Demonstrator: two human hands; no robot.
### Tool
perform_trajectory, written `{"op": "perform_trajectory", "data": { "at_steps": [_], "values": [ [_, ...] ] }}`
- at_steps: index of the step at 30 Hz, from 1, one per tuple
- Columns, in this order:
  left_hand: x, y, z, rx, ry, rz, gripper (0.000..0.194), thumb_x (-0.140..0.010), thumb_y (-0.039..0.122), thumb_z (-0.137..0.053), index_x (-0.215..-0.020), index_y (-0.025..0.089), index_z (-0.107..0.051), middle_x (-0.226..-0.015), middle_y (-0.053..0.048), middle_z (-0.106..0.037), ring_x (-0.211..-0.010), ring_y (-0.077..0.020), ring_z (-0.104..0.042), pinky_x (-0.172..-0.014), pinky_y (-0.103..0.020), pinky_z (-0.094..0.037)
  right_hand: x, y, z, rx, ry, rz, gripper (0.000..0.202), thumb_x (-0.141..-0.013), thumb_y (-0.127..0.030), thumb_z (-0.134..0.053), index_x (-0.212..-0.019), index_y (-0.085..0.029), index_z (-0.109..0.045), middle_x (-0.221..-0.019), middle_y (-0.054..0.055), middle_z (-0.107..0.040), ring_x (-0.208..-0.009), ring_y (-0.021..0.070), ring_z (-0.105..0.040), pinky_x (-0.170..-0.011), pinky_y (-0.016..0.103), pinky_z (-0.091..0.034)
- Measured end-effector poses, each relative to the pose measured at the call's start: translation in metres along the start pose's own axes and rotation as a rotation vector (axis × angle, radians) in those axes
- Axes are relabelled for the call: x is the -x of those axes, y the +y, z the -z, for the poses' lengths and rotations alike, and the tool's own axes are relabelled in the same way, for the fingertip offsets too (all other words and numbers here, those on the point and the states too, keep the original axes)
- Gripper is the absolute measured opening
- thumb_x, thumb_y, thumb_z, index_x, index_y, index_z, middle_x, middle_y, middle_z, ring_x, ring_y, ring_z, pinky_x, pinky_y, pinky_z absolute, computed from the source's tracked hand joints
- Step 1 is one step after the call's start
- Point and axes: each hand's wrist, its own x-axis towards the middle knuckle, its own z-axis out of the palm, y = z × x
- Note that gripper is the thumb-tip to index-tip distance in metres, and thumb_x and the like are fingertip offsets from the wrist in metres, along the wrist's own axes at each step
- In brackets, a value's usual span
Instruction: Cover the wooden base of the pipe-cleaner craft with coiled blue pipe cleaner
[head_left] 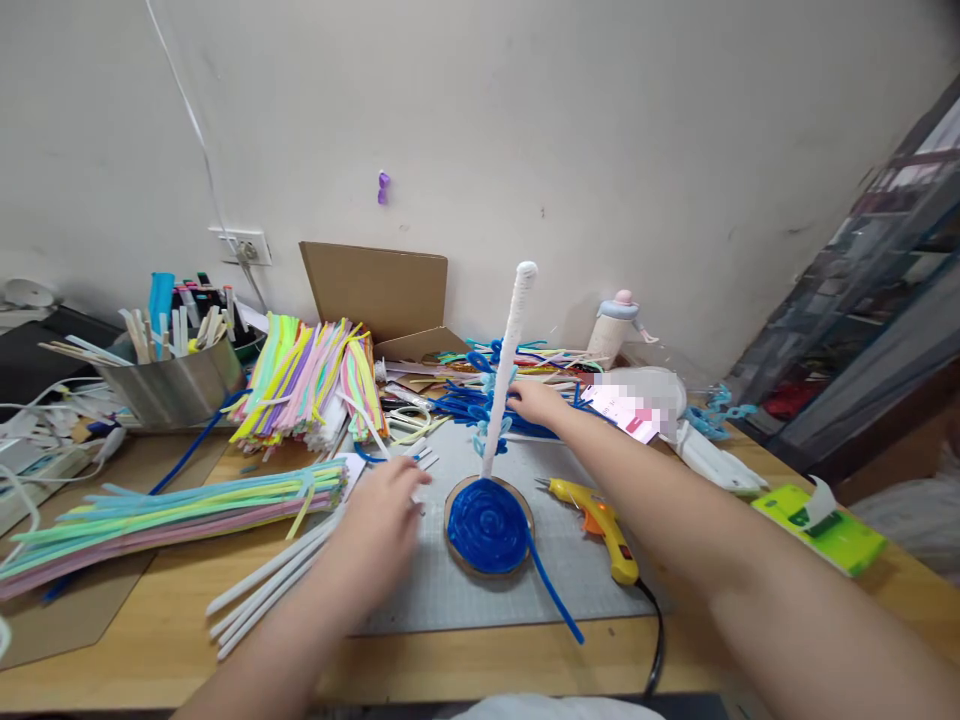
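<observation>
A round base [487, 527] coiled with dark blue pipe cleaner lies on the grey mat, one blue end trailing to the right. From its back edge rises a white wrapped stem [510, 360], with blue looped pieces beside it. My right hand [536, 402] reaches behind the stem, its fingertips at the blue loops and loose blue pipe cleaners [457, 402]; what it holds is hidden. Left of the base, my left hand [390, 500] is blurred, fingers apart, over the ends of white pipe cleaners [277, 575]. A yellow glue gun [600, 525] lies right of the base.
Bundles of coloured pipe cleaners [300, 385] and a metal container [172, 385] with sticks stand at the left. Cardboard [375, 290] leans on the wall. At the right are a bottle [611, 330], a white packet [716, 460] and a green pack [821, 530].
</observation>
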Motion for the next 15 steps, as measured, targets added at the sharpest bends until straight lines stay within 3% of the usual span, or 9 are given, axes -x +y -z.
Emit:
{"op": "perform_trajectory", "data": {
  "at_steps": [3,6,8,11,15],
  "values": [
    [0.019,-0.072,0.039,-0.343,0.039,0.11,0.038,-0.071,0.018,-0.054,-0.109,0.021,-0.056,-0.119,-0.01,-0.057,-0.109,-0.0271,-0.053,-0.092,-0.041,-0.041,0.012,0.001,-0.012,0.021,-0.097,0.009,0.026,-0.086,-0.037,-0.058,-0.103,-0.018,-0.063,-0.107,0.007,-0.064,-0.097,0.0209,-0.06,-0.083,0.035,-0.048],
    [0.035,-0.139,0.059,-0.608,-0.061,0.296,0.044,-0.062,0.024,-0.06,-0.106,0.024,-0.058,-0.121,-0.009,-0.059,-0.11,-0.0316,-0.053,-0.091,-0.048,-0.036,0.02,0.004,-0.018,0.047,-0.163,-0.006,0.028,-0.089,-0.034,-0.055,-0.109,-0.015,-0.058,-0.109,0.007,-0.06,-0.094,0.0188,-0.06,-0.082,0.039,-0.05],
    [0.04,-0.165,0.065,-0.606,-0.177,0.295,0.041,-0.059,0.02,-0.058,-0.1,0.027,-0.059,-0.112,-0.003,-0.065,-0.107,-0.027,-0.056,-0.094,-0.047,-0.033,0.021,0.005,-0.018,0.061,-0.178,-0.018,0.028,-0.09,-0.033,-0.054,-0.112,-0.016,-0.056,-0.113,0.007,-0.059,-0.096,0.0189,-0.059,-0.082,0.04,-0.051],
    [0.039,-0.17,0.081,-0.471,-0.221,0.27,0.023,-0.068,0.025,-0.052,-0.09,0.028,-0.059,-0.093,0.008,-0.07,-0.094,-0.0202,-0.06,-0.093,-0.038,-0.034,0.022,0.005,-0.016,0.072,-0.18,-0.024,0.028,-0.09,-0.033,-0.053,-0.113,-0.016,-0.056,-0.114,0.008,-0.058,-0.097,0.0193,-0.059,-0.083,0.04,-0.05],
    [0.018,-0.152,0.12,-0.208,-0.07,0.42,0.029,-0.08,0.045,-0.045,-0.101,0.027,-0.053,-0.083,0.012,-0.065,-0.077,-0.0138,-0.057,-0.074,-0.022,-0.04,0.02,0.003,-0.018,0.07,-0.191,-0.017,0.03,-0.09,-0.033,-0.054,-0.114,-0.016,-0.055,-0.114,0.008,-0.058,-0.097,0.0197,-0.059,-0.082,0.041,-0.051]
  ]
}}
